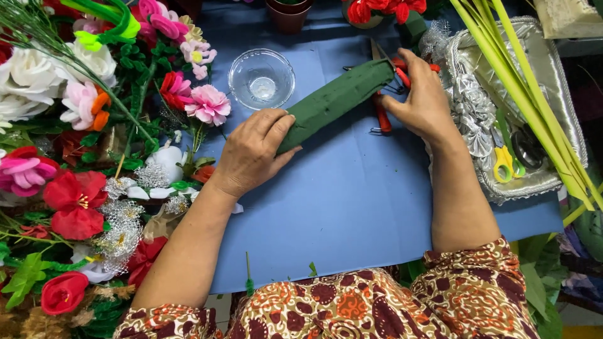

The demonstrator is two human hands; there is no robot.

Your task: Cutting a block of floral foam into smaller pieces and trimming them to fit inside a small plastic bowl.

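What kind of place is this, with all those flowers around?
Probably a craft table for making artificial flower arrangements. Cloth flowers are piled at one side, both hands (left hand, right hand) hold a green foam block, and scissors lie in a silver tray.

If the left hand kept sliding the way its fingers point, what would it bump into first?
The left hand points up and to the right, along the green foam roll it already holds. Past that, the first thing in line looks like the red-handled pliers lying under the roll, though depth is hard to judge.
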